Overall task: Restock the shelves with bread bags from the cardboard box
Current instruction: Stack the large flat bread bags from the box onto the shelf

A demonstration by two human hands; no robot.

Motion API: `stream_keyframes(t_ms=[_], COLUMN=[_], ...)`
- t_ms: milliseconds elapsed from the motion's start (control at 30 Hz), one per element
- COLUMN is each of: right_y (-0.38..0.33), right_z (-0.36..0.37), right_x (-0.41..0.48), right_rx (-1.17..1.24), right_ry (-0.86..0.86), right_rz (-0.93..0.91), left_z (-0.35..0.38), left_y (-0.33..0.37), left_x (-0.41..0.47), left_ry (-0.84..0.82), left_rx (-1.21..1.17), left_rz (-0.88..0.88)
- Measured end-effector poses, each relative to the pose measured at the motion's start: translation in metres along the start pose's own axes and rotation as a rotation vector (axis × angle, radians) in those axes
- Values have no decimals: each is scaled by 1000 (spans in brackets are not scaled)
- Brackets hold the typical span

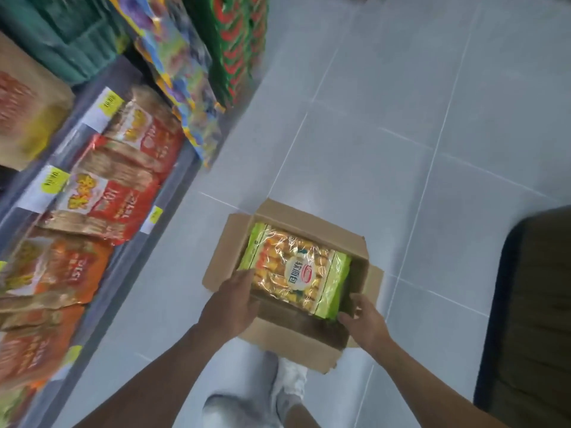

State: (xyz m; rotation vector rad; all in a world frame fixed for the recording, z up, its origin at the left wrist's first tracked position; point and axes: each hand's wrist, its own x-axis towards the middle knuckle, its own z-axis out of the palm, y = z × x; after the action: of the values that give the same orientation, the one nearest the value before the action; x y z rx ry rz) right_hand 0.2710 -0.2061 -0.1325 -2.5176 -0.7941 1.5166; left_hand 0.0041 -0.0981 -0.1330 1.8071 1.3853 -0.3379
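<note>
An open cardboard box point(309, 341) sits on the tiled floor in front of me. A green and clear bread bag point(296, 270) lies flat at the top of it. My left hand point(231, 304) reaches over the box's near left wall, fingers on the bag's left edge. My right hand point(364, 322) is at the bag's near right corner, fingers curled by the green end. The shelves point(129, 242) run along my left, with red and orange bread bags point(117, 196) lying on them.
Yellow price tags point(52, 183) hang on the shelf edges. Colourful snack bags point(185, 88) and green packs hang further up the aisle. A dark mat point(531, 319) lies on the floor to the right. My white shoes point(287, 378) stand just behind the box.
</note>
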Motion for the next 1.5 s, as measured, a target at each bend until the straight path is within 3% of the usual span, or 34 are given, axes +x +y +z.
stream_keyframes(t_ms=[167,333,633,967,1100,1333,1500], right_y=[28,46,63,71,70,117,65], right_z=[36,69,100,101,96,135,92], right_x=[89,163,216,228,225,249,189], right_rx=[142,313,432,569,551,489,548], right_ry=[26,32,160,224,149,285,278], right_rz=[98,185,317,422,385,269,319], left_z=[51,83,110,109,106,97,86], left_y=[-26,-32,-55,-51,-53,-46,-39], left_x=[83,143,208,219,221,201,179], left_ry=[-44,49,86,64,8,17,50], left_rx=[-25,-176,-356,-390,-383,-252,-274], left_rz=[-112,-299,-526,-586,-604,-518,-496])
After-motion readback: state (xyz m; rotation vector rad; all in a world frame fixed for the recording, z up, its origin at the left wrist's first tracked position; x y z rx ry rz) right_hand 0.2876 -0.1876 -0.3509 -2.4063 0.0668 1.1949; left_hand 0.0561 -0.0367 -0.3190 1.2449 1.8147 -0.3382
